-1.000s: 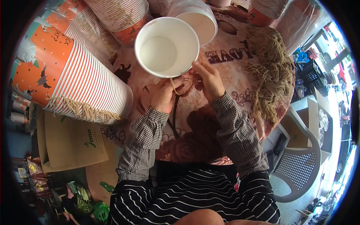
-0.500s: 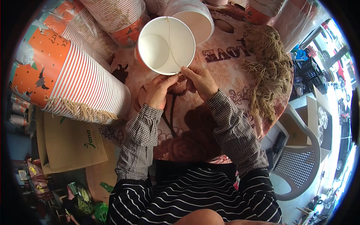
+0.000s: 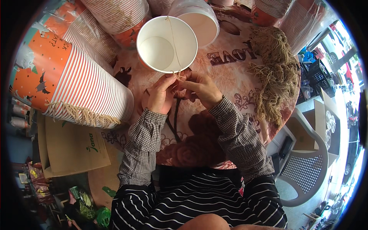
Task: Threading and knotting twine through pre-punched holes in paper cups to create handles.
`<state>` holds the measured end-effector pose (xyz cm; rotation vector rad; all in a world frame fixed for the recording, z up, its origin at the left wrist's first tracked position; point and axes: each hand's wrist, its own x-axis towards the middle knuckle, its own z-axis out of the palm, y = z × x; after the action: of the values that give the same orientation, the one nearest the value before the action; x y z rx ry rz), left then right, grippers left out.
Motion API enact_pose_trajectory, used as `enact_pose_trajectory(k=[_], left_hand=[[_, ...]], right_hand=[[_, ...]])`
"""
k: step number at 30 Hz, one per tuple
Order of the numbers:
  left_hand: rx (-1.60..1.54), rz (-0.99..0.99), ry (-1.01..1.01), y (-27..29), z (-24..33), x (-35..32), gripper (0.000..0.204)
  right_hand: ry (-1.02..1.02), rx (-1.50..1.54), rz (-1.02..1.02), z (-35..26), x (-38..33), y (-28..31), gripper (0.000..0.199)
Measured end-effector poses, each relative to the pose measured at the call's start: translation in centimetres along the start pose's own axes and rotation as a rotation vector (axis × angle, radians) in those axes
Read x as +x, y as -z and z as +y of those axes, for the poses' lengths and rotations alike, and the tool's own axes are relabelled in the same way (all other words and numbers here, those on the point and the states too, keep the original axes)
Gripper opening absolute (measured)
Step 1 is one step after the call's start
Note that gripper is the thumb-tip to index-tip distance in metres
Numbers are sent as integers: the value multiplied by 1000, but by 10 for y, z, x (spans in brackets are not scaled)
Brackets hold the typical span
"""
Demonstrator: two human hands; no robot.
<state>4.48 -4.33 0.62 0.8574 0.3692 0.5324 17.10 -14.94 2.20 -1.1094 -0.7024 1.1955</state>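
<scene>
A paper bucket [image 3: 155, 53], white inside, is tilted with its mouth toward me at the middle of the table. A thin beige cord [image 3: 176, 48] runs across its mouth from the far rim to the near rim. Just below that near rim, my left hand [image 3: 161, 94] pinches the cord between thumb and fingers. My right hand [image 3: 202, 90] is closed on the cord beside it, where a small loop shows between the fingertips. The far ends of the fingers partly hide one another. Behind stands another stack of white buckets [image 3: 199, 28].
A tall stack of orange-printed buckets [image 3: 92, 84] with cord handles lies at the left. Bagged bucket stacks [image 3: 115, 17] crowd the back. A heap of beige cords [image 3: 274, 73] lies on the right of the patterned tablecloth [image 3: 230, 80]. A cardboard box [image 3: 76, 149] and grey chair [image 3: 306, 165] flank the table.
The bucket has shifted slightly left, and its near rim sits a little further from me. My right fingers have moved off the rim and down, and the cord now shows a loop below it.
</scene>
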Motion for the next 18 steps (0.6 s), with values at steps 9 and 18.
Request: enact_pose_trajectory(k=[9,18], left_hand=[[-146,112,-7,6,-4,1,15],[-158,105,9,-2,-1,-3,12]], right_hand=[[591,-355,175,4,3,-3,8],[634,-818,317,15,-3,-21,19]])
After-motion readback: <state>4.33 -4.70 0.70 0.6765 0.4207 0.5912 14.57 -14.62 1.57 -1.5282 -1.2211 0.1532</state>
